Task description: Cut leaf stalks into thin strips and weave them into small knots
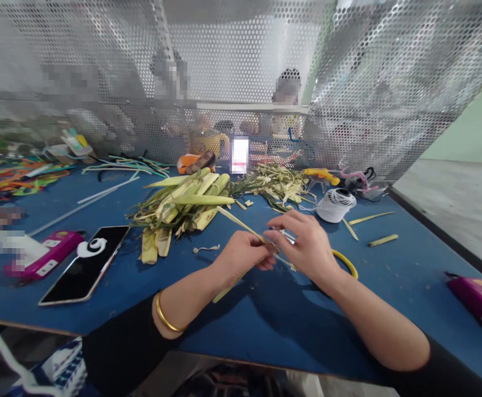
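Note:
A narrow pale-green strip of corn husk (241,223) is pinched between the thumb and fingers of my left hand (244,255). One end of the strip points up and away to the left. Close beside its near end is my right hand (303,242), with curved fingers and a visible gap between thumb and forefinger. Its thumb tip comes up to the strip; whether it touches I cannot tell. Another pale piece shows under my left wrist. Beyond my left hand lies a heap of green corn husks (183,201). Shredded husk (280,184) is piled farther back.
A spool of white thread (335,205) stands beyond my right hand, near a yellow-handled tool (321,175). A yellow ring (347,263) lies by my right wrist. A phone (86,270) and a purple power strip (48,256) are at left; another purple power strip (481,303) is at right. Perforated metal screens the back.

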{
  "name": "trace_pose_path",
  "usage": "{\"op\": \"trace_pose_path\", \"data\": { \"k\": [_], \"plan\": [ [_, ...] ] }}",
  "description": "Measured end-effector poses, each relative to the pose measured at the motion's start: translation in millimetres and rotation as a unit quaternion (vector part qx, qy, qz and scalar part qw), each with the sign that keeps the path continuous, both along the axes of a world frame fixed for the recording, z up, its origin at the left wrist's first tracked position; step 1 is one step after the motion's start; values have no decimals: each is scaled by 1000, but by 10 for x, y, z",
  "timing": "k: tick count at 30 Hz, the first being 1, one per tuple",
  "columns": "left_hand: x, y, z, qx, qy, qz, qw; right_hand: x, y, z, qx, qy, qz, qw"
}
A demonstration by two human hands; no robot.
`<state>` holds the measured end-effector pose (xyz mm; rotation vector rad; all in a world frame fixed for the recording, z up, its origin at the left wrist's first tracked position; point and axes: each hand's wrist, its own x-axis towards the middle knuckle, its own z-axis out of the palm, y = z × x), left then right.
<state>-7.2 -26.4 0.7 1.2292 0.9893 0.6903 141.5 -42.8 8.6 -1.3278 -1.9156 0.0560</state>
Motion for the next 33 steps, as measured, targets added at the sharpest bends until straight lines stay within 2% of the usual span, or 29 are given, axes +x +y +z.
{"op": "trace_pose_path", "data": {
  "k": [3,6,10,12,14,17,19,21,22,24,26,28,30,33],
  "plan": [
    [24,-35,-10,13,35,-34,999,-52,-2,-32,-107,70,77,989],
    [32,-40,-22,16,44,-49,998,-83,12,-72,-154,140,76,975],
    [30,-34,-52,6,28,-64,998,-94,19,-105,-156,198,54,966],
    [33,-39,-64,-7,23,-75,997,-95,22,-122,-140,196,39,970],
    [34,-41,-64,-36,17,-71,997,-87,23,-125,-109,154,32,982],
    [4,-7,-39,-80,-28,-39,996,-42,-7,-61,-7,53,-1,999],
    [-38,46,-14,-78,-79,-16,994,-7,-51,15,68,11,-33,997],
    [-83,108,9,-56,-126,13,990,8,-97,73,95,-2,-50,994],
    [-100,136,18,-45,-145,30,988,4,-112,82,80,-6,-54,995],
    [-117,171,27,-29,-173,64,982,-31,-114,50,2,-14,-50,999],
    [-111,178,28,-25,-190,89,977,-86,-86,-34,-94,-10,-26,995],
    [-93,166,23,-26,-195,100,975,-140,-51,-124,-153,24,13,988],
    [-74,152,14,-24,-196,109,974,-172,-35,-180,-160,54,42,985],
    [-57,142,0,-14,-202,132,970,-173,-53,-172,-133,49,57,988]
  ]
}}
